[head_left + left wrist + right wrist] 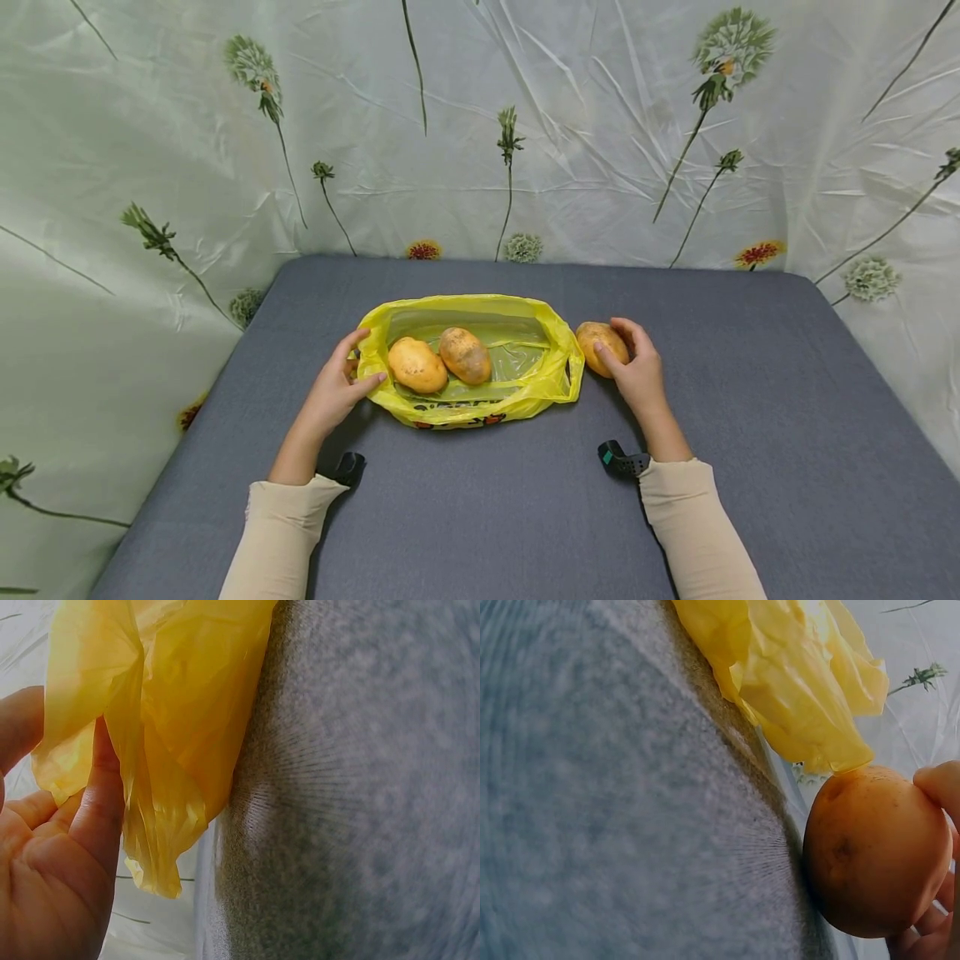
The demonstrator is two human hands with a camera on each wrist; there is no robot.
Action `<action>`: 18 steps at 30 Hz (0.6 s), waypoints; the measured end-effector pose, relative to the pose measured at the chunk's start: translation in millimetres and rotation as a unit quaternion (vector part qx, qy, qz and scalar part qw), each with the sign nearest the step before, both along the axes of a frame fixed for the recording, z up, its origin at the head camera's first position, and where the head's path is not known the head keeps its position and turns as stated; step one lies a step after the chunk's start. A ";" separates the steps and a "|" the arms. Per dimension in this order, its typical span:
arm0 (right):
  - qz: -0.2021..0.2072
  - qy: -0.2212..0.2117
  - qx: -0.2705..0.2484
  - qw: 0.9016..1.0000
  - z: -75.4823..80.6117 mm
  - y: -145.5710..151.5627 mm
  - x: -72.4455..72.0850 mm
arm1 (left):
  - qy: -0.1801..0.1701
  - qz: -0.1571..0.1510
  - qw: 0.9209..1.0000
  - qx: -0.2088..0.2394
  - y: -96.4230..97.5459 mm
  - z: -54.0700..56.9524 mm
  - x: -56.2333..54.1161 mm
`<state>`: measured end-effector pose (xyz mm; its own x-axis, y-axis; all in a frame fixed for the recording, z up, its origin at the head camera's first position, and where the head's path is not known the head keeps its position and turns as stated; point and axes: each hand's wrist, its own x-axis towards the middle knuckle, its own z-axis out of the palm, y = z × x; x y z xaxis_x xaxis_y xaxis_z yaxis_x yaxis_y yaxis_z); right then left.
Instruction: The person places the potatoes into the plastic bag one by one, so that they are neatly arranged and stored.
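Observation:
A yellow plastic bag (551, 387) lies with its mouth open toward me in the head view. Two potatoes sit inside it: a paler potato (417, 365) on the left and a browner potato (466, 356) touching it. My left hand (335, 389) holds the bag's left end; in the left wrist view its fingers (97, 806) are partly behind the thin plastic. Just past the bag's right end, my right hand (637, 367) grips a third potato (592, 342) between thumb and fingers. The right wrist view shows this potato (877, 855) close beside the bag's yellow edge (802, 697).
The bag and potatoes are on a grey cloth-covered table (480, 517). Behind and to the left hangs a pale curtain (420, 167) printed with flowers, meeting the table's back edge. Each wrist wears a black band, one of them the right wristband (622, 460).

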<state>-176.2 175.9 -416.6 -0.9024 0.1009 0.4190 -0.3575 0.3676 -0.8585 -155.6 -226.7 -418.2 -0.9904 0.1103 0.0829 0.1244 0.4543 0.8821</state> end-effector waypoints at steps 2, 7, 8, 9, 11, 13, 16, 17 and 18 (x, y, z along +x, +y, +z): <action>0.003 -0.021 -0.015 1.000 -1.2 0.5 -0.3 | -0.001 -0.001 1.000 0.002 0.2 -0.1 -0.1; 0.007 -0.063 -0.036 0.997 -3.9 1.9 -1.4 | -0.002 -0.002 1.000 0.000 0.3 -0.1 -0.3; 0.007 -0.068 -0.034 0.997 -4.3 2.0 -1.5 | -0.003 -0.002 1.000 -0.001 0.3 0.1 -0.3; 0.006 -0.072 -0.033 0.997 -4.7 2.1 -1.6 | -0.003 -0.001 1.000 -0.003 0.2 0.2 -0.3; 0.004 -0.078 -0.029 0.997 -5.0 2.0 -1.7 | -0.003 -0.001 1.000 -0.007 0.1 0.5 -0.4; 0.002 -0.084 -0.025 0.996 -5.0 1.9 -1.5 | -0.003 0.000 1.000 -0.011 0.1 0.8 -0.5; -0.003 -0.092 -0.022 0.995 -4.4 1.7 -1.1 | -0.004 -0.001 1.000 -0.013 0.0 1.0 -0.6; -0.006 -0.096 -0.020 0.995 -4.3 1.6 -1.0 | -0.004 -0.002 1.000 -0.013 0.0 1.1 -0.6; -0.008 -0.098 -0.019 0.995 -4.2 1.6 -0.8 | -0.004 -0.002 1.000 -0.013 -0.1 1.1 -0.6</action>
<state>-176.9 177.5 -420.8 -0.9646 0.1279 0.2305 -0.1761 0.3378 -0.9246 -156.2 -226.8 -417.1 -0.9906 0.1163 0.0714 0.1188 0.4763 0.8713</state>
